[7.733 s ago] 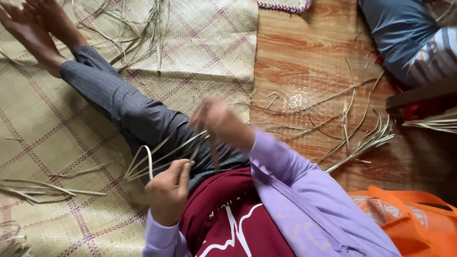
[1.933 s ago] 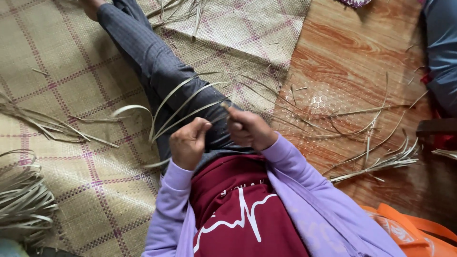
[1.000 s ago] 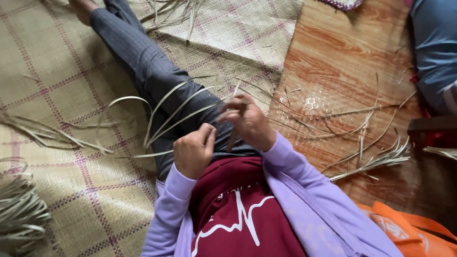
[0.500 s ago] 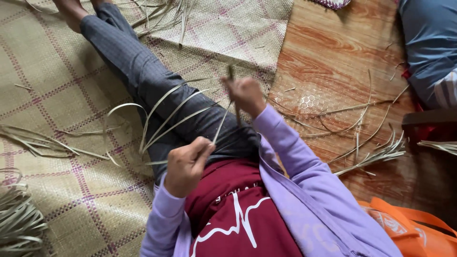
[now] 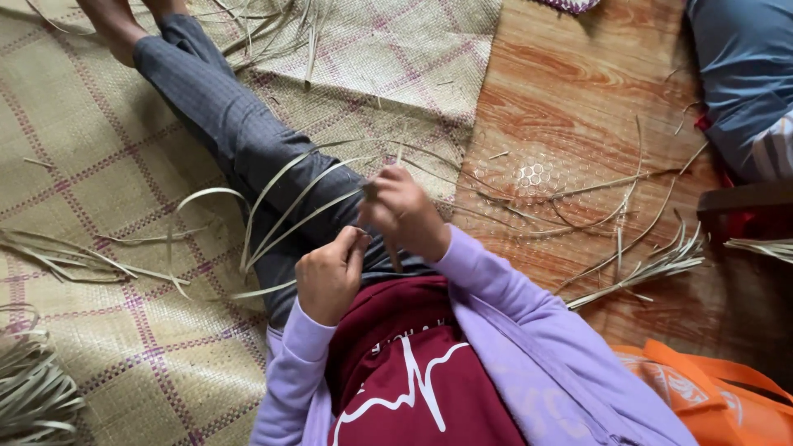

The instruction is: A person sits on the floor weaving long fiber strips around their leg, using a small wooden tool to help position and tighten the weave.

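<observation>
A: What's on the left?
B: Loose strips (image 5: 74,264) lie on the mat (image 5: 107,165).
A: And the hands?
B: Over the lap, the left hand (image 5: 329,277) is fisted on a fan of split strips (image 5: 289,206); the right hand (image 5: 405,211) pinches their near ends.
A: How far along?
B: Early, I'd judge: strips lie unused on the floor (image 5: 578,107).

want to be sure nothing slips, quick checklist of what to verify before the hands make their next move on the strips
1. Left hand closed on the pale dried leaf strips: ok.
2. Right hand pinching the strip ends: ok.
3. Strips fanned over the grey trouser leg, untangled: ok.
4. Spare loose strips on the wooden floor beside the right arm: ok.
5. Coiled strip bundle lies on the woven mat: ok.
6. Grip firmness: cannot tell.
</observation>
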